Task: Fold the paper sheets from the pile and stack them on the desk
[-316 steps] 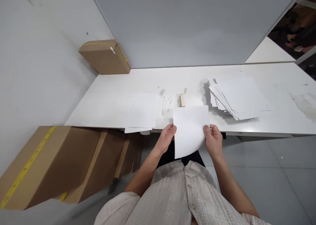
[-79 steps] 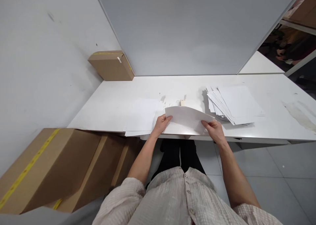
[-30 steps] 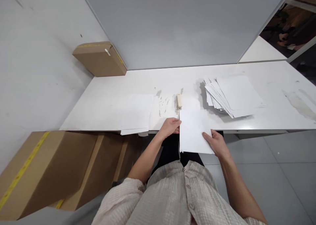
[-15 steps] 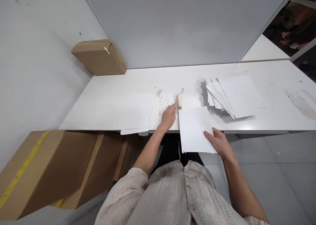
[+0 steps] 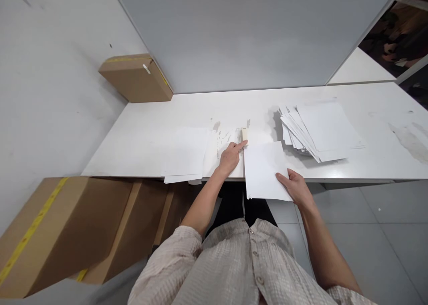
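Observation:
A small cream stapler lies on the white table, its long side pointing away from me. My left hand rests beside it with the index finger stretched onto its near end; the other fingers are loosely curled and grip nothing. Between the thumb and fingers of my right hand is the right edge of some white paper, its near part hanging past the table edge. The paper's far left corner meets the near end of the stapler, under my fingertip. How many sheets it has I cannot tell.
An untidy paper stack lies to the right. More flat sheets lie on the left, overhanging the front edge of the table. One cardboard box stands at the back left; larger boxes stand below on the left.
My left index finger has moved right, from the stapler's side onto its near end. The paper has shifted slightly away from me, its corner now at the stapler, still in my right hand.

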Action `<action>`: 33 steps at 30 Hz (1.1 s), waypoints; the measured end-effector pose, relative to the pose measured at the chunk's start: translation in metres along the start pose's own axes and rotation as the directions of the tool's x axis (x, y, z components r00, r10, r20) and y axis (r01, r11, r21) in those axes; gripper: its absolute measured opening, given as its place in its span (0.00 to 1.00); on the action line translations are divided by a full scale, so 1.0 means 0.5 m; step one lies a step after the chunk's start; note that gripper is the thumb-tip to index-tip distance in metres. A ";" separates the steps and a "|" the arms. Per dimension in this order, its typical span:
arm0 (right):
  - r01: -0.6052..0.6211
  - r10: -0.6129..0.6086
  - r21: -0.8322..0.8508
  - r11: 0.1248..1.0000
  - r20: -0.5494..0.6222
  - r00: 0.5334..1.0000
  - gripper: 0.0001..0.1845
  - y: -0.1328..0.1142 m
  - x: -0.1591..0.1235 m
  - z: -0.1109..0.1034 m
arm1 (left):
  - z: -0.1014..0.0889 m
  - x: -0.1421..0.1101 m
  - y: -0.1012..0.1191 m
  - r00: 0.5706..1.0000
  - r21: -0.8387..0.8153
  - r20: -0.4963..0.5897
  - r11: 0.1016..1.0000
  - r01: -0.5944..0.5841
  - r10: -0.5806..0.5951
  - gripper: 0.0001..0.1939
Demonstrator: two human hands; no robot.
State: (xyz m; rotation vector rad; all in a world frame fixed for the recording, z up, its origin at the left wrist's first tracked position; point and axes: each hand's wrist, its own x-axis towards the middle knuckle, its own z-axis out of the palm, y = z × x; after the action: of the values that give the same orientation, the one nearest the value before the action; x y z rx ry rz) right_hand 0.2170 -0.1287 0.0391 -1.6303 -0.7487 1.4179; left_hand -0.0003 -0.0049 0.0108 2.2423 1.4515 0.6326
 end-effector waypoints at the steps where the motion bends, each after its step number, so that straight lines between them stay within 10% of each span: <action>1: -0.001 0.001 0.000 1.000 -0.001 1.000 0.21 -0.002 -0.001 0.000 | -0.001 0.000 0.002 1.000 0.016 0.008 1.000 0.006 -0.006 0.30; 11: 0.017 -0.017 0.008 1.000 -0.003 1.000 0.21 0.005 0.003 0.000 | 0.006 0.000 0.001 1.000 0.048 0.012 0.999 0.008 -0.009 0.31; 16: 0.002 -0.001 -0.017 1.000 0.026 1.000 0.24 0.021 -0.015 -0.013 | -0.004 -0.016 0.002 0.995 -0.244 -0.082 0.969 0.039 -0.061 0.27; 20: 0.063 -0.064 0.031 0.998 0.017 0.998 0.26 0.032 -0.047 -0.006 | -0.027 -0.080 0.047 0.918 -0.699 0.063 0.640 0.320 -0.391 0.30; 23: 0.124 -0.124 0.047 0.991 -0.018 0.992 0.26 0.031 -0.060 0.034 | -0.051 -0.142 0.088 0.877 -0.843 0.342 0.302 0.446 -0.338 0.30; 25: 0.177 -0.178 0.063 0.982 0.009 0.984 0.25 0.025 -0.061 0.073 | -0.075 -0.172 0.096 0.866 -0.854 0.376 0.238 0.462 -0.331 0.27; 33: 0.208 -0.235 0.115 0.971 0.324 0.916 0.28 0.015 -0.050 0.153 | -0.273 -0.159 -0.087 0.752 -0.795 0.100 0.402 0.454 -0.652 0.24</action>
State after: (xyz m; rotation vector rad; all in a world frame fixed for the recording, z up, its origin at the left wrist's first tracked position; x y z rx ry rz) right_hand 0.1369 -0.1383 0.0434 -1.2118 -1.0251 1.5542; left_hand -0.1383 -0.0503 0.0862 0.9091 1.4860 1.0463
